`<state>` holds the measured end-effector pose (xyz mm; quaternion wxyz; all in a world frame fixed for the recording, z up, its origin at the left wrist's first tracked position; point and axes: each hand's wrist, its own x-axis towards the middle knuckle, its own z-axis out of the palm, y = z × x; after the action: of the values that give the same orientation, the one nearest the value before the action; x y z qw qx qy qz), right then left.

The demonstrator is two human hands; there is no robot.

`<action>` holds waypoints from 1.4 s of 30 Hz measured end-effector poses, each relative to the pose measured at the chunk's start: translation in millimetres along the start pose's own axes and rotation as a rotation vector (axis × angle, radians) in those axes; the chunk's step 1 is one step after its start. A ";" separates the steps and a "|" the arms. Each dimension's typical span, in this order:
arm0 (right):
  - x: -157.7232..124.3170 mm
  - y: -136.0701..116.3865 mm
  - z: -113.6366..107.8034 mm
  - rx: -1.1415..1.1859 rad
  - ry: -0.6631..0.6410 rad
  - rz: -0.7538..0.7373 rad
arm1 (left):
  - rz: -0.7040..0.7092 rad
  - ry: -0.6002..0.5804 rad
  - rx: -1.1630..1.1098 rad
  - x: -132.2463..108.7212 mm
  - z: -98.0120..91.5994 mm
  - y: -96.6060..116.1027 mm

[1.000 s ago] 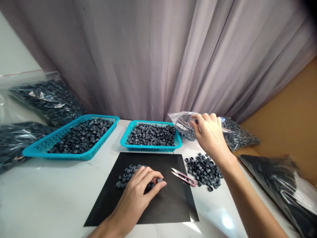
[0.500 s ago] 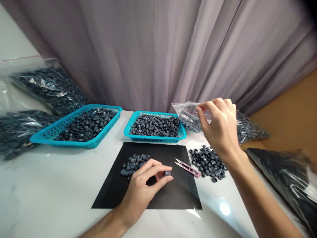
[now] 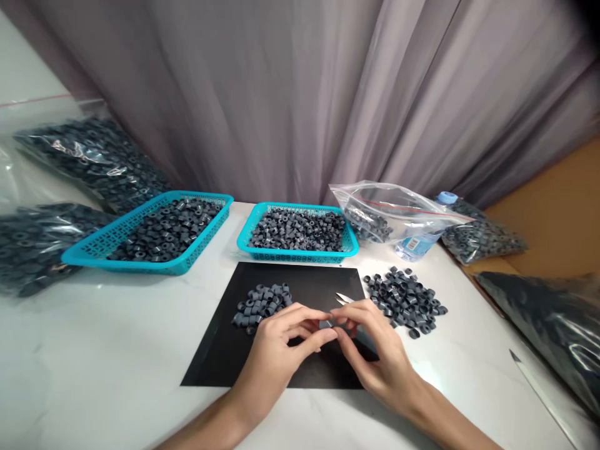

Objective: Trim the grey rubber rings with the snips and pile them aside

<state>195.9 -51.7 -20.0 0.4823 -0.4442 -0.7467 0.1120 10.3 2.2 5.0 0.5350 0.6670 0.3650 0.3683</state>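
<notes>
One grey plastic ring is positioned above the black mat, between my two hands. My left hand is clamped on it, thumb below and fingers above. The fingertips of my right hand meet it from the opposite side; I cannot tell whether they grip it.

On the mat, left of the held ring, lies a heap of similar rings. The pointed blades of the thread snips project beyond my right hand, which hides their remainder. A loose ring pile lies on the white table, right of the mat. Behind the mat stands a filled turquoise basket; beside it, an open zip bag contains more rings.
</notes>
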 end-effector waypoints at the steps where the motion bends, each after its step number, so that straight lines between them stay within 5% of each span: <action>1: 0.9 -1.2 -1.3 -0.005 -0.006 -0.013 | -0.026 -0.008 -0.022 -0.3 0.3 -0.8; 7: -1.2 1.5 -4.5 -0.034 -0.002 -0.014 | -0.093 -0.068 -0.096 -1.0 1.3 -6.0; 16: -0.9 0.1 0.8 0.153 0.038 0.225 | -0.080 -0.035 -0.102 2.9 0.4 -4.9; 27: 6.2 -3.3 -1.7 0.796 0.058 0.605 | 0.130 -0.014 0.173 -0.2 2.1 -4.3; 42: 9.1 -2.6 -7.5 0.996 -0.004 0.796 | 0.360 0.061 0.384 -2.8 -0.8 1.3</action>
<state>199.4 -48.1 -8.9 0.5511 -0.4101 -0.3836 0.6173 8.4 -0.1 6.1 0.3134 0.7991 0.3194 0.4015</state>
